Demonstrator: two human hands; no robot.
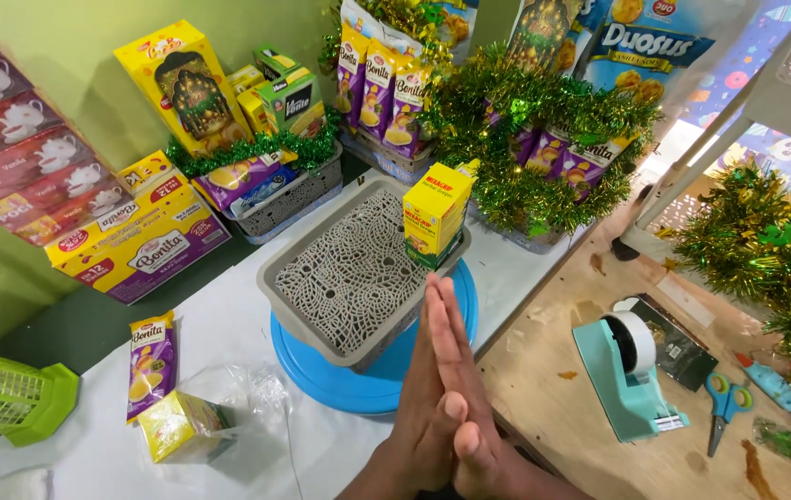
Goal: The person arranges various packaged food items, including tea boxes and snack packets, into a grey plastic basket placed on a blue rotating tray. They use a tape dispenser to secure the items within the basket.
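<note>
We look down at a grey perforated basket (344, 278) turned so that its patterned face shows, resting on a round blue turntable (367, 375) that sits on the white table surface (229, 324). A yellow carton with a green band (435, 215) stands upright at the basket's far right corner, touching its rim. Behind it, a second grey basket (289, 206) holds purple snack packs and small boxes under a strand of green tinsel, with a tall yellow box standing at its back. Further right, another tray (386, 159) carries upright yellow-and-purple pouches, and a heap of green-gold tinsel (543, 148) covers more purple packets.

Our two hands meet in front of the turntable. Our left hand (425, 389) and right hand (469, 398) press flat against each other, palm to palm, fingers (440, 319) straight and together, tips pointing toward the basket and ending just short of its near edge. They grasp nothing; neither hand touches the basket, the turntable or the carton.

To the left on the table lie a purple-and-yellow snack pouch (151, 363) and a small yellow box in clear wrap (182, 424), with a green plastic basket (6, 393) near the edge; we cannot tell what is in it. To the right, on the wooden surface, stand a teal tape dispenser (627, 375) and blue-handled scissors (725, 407).
</note>
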